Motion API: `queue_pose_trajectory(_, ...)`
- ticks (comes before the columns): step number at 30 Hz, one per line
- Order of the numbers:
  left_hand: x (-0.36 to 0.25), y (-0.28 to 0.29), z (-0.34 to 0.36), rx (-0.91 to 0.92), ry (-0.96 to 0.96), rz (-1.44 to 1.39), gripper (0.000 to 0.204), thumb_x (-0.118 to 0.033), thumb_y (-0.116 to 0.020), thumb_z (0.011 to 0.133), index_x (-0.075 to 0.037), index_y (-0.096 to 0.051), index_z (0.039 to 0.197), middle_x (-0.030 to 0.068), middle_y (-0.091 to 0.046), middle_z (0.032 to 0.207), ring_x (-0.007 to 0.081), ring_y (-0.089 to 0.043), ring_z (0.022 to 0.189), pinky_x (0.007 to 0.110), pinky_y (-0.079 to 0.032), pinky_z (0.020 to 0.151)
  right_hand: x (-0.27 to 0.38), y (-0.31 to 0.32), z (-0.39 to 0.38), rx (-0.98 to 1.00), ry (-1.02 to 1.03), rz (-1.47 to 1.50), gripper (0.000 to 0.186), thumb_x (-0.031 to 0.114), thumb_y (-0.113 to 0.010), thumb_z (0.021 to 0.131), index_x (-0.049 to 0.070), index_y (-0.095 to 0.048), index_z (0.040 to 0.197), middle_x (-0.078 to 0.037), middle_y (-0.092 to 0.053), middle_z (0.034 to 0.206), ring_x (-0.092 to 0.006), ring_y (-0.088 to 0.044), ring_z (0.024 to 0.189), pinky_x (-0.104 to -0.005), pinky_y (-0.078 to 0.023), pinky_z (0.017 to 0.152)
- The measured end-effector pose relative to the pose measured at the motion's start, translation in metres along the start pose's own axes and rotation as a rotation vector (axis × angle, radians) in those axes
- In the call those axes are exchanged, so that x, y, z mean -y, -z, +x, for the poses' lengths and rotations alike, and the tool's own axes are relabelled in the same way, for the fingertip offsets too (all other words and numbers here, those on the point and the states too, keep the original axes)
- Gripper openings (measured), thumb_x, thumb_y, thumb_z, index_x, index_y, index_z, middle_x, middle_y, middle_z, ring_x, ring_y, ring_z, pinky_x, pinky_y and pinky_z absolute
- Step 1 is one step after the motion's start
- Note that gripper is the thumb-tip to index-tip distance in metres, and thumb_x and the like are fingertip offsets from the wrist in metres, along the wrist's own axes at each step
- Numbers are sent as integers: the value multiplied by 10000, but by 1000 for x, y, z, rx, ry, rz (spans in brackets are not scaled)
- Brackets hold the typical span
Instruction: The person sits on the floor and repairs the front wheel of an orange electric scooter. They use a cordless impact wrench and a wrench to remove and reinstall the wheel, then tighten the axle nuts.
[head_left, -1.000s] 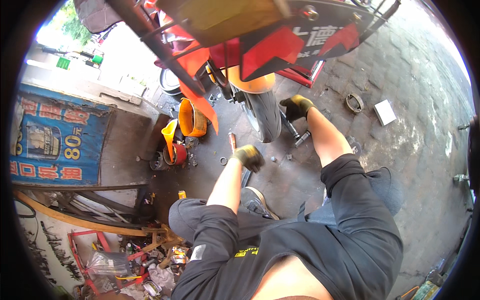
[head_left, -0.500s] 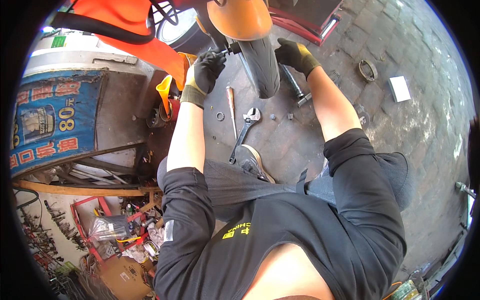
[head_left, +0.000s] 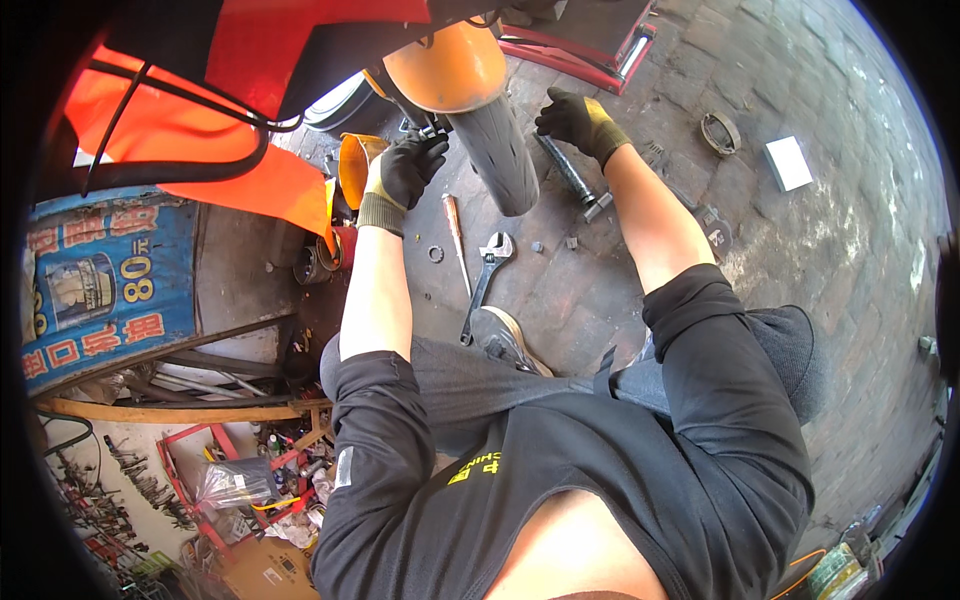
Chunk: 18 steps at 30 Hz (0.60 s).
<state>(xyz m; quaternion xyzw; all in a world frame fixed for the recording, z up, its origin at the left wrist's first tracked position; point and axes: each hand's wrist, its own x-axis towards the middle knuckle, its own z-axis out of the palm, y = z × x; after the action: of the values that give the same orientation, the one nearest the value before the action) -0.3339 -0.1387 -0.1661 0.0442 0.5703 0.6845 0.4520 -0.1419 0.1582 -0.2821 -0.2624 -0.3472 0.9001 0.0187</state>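
A dark tyre (head_left: 498, 160) stands under an orange mudguard (head_left: 447, 72) at the top middle. My left hand (head_left: 408, 172), in a black and yellow glove, is at the tyre's left side. Its fingers are curled round a small metal part (head_left: 432, 130) by the wheel, mostly hidden. To the tyre's right, my gloved right hand (head_left: 580, 122) is closed, a small gap from the rubber; what it may hold is hidden. Just below that hand lies a dark bar with a silver crosspiece (head_left: 572, 175). An adjustable wrench (head_left: 487, 280) and a screwdriver (head_left: 454, 225) lie on the ground before me.
Small nuts (head_left: 537, 246) and a ring (head_left: 436, 254) lie beside the wrench. Farther right are a metal band ring (head_left: 720, 134) and a white box (head_left: 789, 164). A red stand (head_left: 610, 65) is at the back. Orange and red body panels (head_left: 250, 50) overhang the upper left.
The view has shifted slightly. The wheel and mudguard have moved left and nearer, with more bodywork showing above. A small gap has opened between my right hand and the tyre.
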Motion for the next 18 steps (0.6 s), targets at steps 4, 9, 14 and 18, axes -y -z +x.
queue_pose_trajectory(4,-4,-10,-6,-48,23,-3,359,-135,-423,1161,54,-537,1444,237,-681,1396,348,-723,1231,428,-624,1006,-5,5,9,28,67,-189,268,219,-519,1140,34,-608,1313,-206,-746,1264,-317,-765,1131,-385,-632,923)
queue_pose_trajectory(9,-18,-36,-24,-192,34,483,403,-227,-433,1152,35,-592,1415,199,-752,1273,322,-768,1120,396,-637,929,-16,16,22,30,-20,-29,265,115,-623,1067,34,-603,1319,-163,-761,1246,-262,-770,1118,-358,-629,928)
queue_pose_trajectory(14,-24,-50,-30,-181,6,459,383,-234,-447,1139,31,-670,1305,212,-787,1137,315,-791,1060,363,-646,864,-20,26,26,236,383,-810,324,41,-634,1041,35,-572,1359,-147,-749,1271,-245,-766,1125,-365,-631,913)
queue_pose_trajectory(18,-22,-50,-23,-183,74,584,465,-379,-538,1113,23,-679,1298,199,-787,1146,301,-798,1005,357,-637,848,-30,33,36,132,202,-446,295,31,-584,1071,66,-533,1360,-180,-732,1241,-277,-754,1119,-388,-626,849)
